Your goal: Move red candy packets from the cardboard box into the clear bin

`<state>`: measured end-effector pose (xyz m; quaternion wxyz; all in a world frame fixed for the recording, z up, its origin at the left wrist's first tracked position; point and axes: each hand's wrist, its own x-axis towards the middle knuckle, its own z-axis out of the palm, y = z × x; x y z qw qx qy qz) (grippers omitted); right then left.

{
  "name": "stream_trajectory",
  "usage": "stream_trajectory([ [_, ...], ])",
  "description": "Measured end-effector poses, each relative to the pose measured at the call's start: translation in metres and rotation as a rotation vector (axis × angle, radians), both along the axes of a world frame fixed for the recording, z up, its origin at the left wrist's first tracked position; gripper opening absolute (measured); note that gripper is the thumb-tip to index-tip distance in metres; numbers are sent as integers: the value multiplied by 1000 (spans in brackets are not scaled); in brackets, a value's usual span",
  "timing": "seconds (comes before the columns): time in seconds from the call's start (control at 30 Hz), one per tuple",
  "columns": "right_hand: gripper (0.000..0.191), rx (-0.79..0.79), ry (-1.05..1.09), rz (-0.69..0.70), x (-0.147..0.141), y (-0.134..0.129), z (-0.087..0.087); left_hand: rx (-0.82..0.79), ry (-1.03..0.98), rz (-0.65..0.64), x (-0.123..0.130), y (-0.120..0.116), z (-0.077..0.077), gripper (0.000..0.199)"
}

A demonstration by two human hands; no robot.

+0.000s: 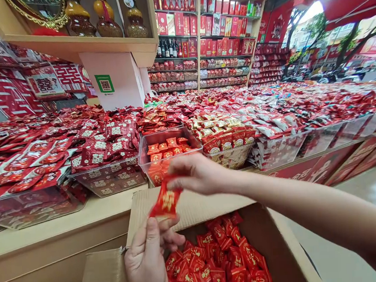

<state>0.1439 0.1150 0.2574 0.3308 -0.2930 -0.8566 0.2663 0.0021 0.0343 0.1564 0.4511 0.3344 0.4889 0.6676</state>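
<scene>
Between my two hands is a red candy packet (167, 200) with gold print, slightly blurred and tilted. My right hand (193, 173) pinches its upper end, in front of a clear bin (146, 161) partly filled with red packets in rows. My left hand (150, 251) holds the lower end between thumb and fingers, over the left edge of an open cardboard box (288, 254). Inside the box, below both hands, lie many loose red packets (215, 259) with gold print.
Clear bins heaped with wrapped sweets (120, 141) line the counter (109, 213) on both sides. A box flap (195, 205) leans towards the counter's edge. A white box with a QR code (119, 81) stands behind, below a wooden shelf (81, 41). Stocked shelves rise at the back.
</scene>
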Motion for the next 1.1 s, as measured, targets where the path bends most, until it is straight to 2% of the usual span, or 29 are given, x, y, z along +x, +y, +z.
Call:
stream_trajectory([
  [0.13,9,245,6,-250,9,46,37,103,311,163,-18,5,-6,35],
  [0.2,14,294,-132,-340,10,69,49,91,400,157,-25,6,-13,33],
  [0.27,16,290,-323,-334,7,89,52,71,473,92,-29,7,-20,32],
  [0.4,20,248,-614,-204,-4,114,41,79,610,75,-28,6,-27,32],
  [0.6,19,131,-959,-114,-14,131,27,146,698,90,-27,5,-31,30],
  [0.8,29,-27,-987,-141,-12,141,18,206,753,78,-29,6,-38,27],
  [1.1,23,-40,-991,-133,-7,147,16,277,896,77,-30,6,-43,24],
])
